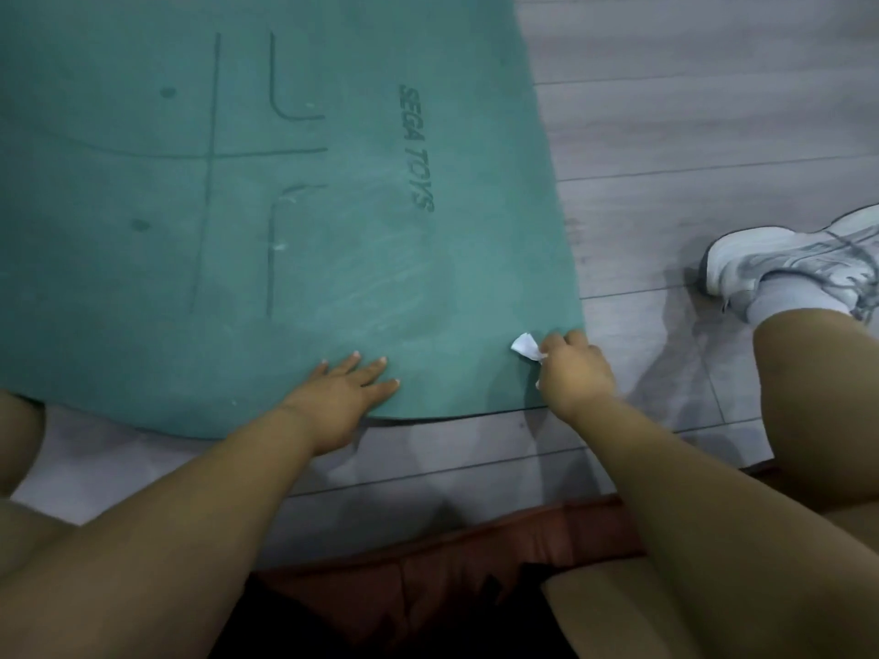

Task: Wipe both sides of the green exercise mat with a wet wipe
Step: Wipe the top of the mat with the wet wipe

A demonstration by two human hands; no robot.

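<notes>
Head view looks down on the green exercise mat [295, 259], which lies flat on grey floorboards [713, 111], its surface marked with dark guide lines, the words "SEGA TOYS" and pale smeary streaks. Near its near edge the left hand [340, 397] presses flat with fingers spread, while the right hand [578, 373] pinches a crumpled white wet wipe [525, 347] against the mat's near right corner.
</notes>
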